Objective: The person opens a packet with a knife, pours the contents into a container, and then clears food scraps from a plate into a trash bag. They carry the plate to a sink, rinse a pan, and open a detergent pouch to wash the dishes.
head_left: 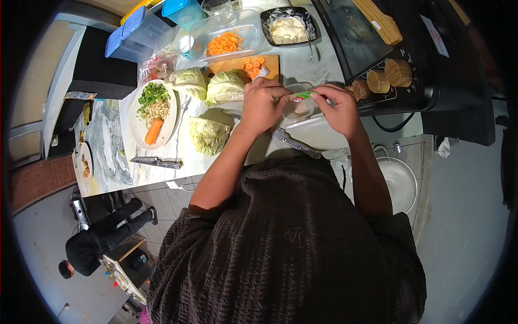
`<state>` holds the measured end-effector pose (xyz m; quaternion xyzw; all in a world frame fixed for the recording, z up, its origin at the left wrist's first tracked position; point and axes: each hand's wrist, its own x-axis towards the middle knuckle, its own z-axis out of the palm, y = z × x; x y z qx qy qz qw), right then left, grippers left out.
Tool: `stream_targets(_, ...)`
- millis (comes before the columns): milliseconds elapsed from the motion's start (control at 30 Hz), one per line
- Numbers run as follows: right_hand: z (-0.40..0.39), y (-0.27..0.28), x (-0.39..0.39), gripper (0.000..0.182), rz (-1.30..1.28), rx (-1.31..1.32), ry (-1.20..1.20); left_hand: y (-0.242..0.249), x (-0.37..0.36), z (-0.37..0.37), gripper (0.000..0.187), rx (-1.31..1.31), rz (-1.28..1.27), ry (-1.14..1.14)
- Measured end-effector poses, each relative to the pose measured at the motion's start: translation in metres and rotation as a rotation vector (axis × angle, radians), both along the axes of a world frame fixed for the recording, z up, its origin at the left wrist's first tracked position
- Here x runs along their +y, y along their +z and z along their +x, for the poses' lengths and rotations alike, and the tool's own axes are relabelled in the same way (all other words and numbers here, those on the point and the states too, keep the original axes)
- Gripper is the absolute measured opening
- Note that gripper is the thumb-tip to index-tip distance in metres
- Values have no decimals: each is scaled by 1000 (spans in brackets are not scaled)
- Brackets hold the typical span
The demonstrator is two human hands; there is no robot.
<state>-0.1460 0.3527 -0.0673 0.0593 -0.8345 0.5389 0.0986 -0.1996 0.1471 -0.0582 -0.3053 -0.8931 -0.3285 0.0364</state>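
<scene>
My left hand (263, 106) and my right hand (340, 112) pinch a small green and red packet (304, 95) between their fingertips. Below the packet sits a small clear plastic container (298, 111); what is inside is hard to make out. A knife (294, 142) lies at the counter's front edge, near my body. Just left of my left hand are a cut cabbage piece (225, 88) and a wooden board (275, 66) with sliced carrots (252, 66). Another cabbage chunk (209, 135) rests nearer the front edge.
An oval plate (168, 127) holds chopped greens, sprouts and a carrot. A second knife (156, 162) lies before it. Behind stand a clear tub (252, 40) with shredded carrot and a black bowl (309, 19) of creamy white food. A black oven (372, 54) flanks the right; another person (89, 251) stands lower left.
</scene>
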Motion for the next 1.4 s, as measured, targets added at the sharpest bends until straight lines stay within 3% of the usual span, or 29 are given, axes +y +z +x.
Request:
stream_targets(300,1,-10,-4,17,-133,-134,3,-5,1,-2,12,11,-6,-23)
stream_targets(533,-1,-12,-1,18,-51,-52,-20,5,-2,0,9,49,-16,-71)
stream_targets(600,2,-10,-8,18,-227,-182,-17,5,-3,0,9,44,-30,-72)
stream_targets(833,1,-13,-3,22,-20,-265,56,3,-3,-1,6,47,-59,-42)
stream_targets(900,-1,-20,-4,21,-241,-273,-9,4,-2,0,5,49,-75,-74)
stream_targets(1000,-2,-16,-9,22,-346,-228,2,2,-2,0,5,84,-79,-42)
stream_targets(1100,-2,-13,-2,25,-134,-263,8,2,-1,-1,5,50,-61,-57)
stream_targets(1233,-5,-19,-4,24,-304,-161,28,0,-4,-2,6,28,-45,-43)
stream_targets(1333,-3,-18,1,19,-282,-233,-6,1,-5,-3,8,64,-28,-44)
stream_targets(1400,-3,-14,2,17,-136,-216,-3,0,-6,-2,10,98,-27,-59)
